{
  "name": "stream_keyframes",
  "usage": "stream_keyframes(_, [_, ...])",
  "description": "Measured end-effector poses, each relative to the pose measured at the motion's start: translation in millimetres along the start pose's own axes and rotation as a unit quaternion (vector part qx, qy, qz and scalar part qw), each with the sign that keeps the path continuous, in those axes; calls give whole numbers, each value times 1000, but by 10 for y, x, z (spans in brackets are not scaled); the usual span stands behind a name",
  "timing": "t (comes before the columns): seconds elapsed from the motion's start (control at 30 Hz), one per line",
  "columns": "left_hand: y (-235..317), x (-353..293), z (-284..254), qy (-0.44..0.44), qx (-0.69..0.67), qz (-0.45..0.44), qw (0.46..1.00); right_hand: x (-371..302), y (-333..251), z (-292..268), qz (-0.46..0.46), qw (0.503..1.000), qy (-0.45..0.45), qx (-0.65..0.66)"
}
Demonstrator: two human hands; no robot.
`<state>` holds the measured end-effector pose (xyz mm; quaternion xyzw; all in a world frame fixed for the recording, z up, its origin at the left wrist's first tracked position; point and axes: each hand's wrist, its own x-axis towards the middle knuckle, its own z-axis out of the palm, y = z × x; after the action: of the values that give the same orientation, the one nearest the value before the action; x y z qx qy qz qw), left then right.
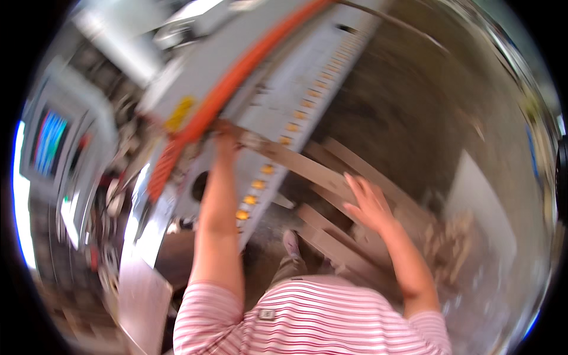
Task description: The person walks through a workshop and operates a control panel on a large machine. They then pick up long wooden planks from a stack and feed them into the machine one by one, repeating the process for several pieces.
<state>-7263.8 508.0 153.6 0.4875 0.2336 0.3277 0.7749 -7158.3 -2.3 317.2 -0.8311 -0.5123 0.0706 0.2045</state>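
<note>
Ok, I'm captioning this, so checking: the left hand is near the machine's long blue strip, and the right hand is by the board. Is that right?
The colour is wrong: the head view shows the strip is orange, not blue. The left hand is near it, and the right hand is by the board.

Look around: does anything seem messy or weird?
Yes: the small brown pieces on the right lie jumbled together, unlike the straighter brown boards near them. Blur hides whether anything is damaged.
</note>
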Motion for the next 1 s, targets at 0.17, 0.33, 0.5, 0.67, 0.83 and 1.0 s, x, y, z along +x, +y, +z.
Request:
stream_keyframes(0.17, [502,-1107,359,83,263,74,958,-1489,445,-433,198,962,180,45])
stream_keyframes(0.33, [396,-2343,1041,-48,359,147,921,-3403,778,-329,458,888,-28,1])
stream_keyframes(0.5, [137,-3175,1708,-230,323,15,918,-3957,470,193,407,904,-18,-132])
stream_keyframes(0.67, [-10,-3604,2202,-423,275,-264,822,-3586,397,110,286,948,-42,-132])
stream_keyframes(0.83, [-84,-3973,2734,-406,118,-422,802,-2404,-290,113,141,988,51,-47])
stream_keyframes(1.0, [46,-3764,2388,-253,161,-378,876,-1999,-334,160,137,986,1,99])
